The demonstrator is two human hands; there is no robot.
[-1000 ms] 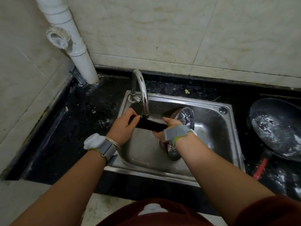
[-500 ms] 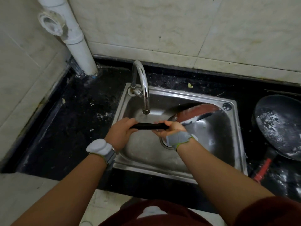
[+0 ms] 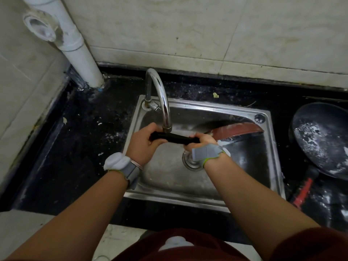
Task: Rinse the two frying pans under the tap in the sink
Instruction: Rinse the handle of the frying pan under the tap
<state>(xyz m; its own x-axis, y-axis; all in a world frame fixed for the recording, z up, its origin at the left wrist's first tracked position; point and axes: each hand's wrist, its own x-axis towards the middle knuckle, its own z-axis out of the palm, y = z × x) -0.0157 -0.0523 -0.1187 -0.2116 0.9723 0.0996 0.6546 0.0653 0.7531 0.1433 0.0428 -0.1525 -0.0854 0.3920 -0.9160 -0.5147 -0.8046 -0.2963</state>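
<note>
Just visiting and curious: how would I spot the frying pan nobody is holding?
Find the steel sink, then look to the black counter on its right. A dark frying pan lies there, its inside smeared white. Unlike the red-bottomed pan in the sink, it has a red handle.

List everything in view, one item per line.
red frying pan: one, reddish-brown outside, black handle; tilted in the sink, to the right of the spout
black frying pan: one, black with white residue, red-and-black handle; on the countertop to the right of the sink
tap: one, chrome; sink's back left corner
sink: one, steel; set in the countertop
drain: one, steel; sink floor
pipe: one, white; back left corner
countertop: one, black, speckled white
wall: pale tiles; behind
wristbands: two, grey and white; one per wrist
left hand: grips the black handle's end
right hand: grips the black handle nearer the pan
</note>
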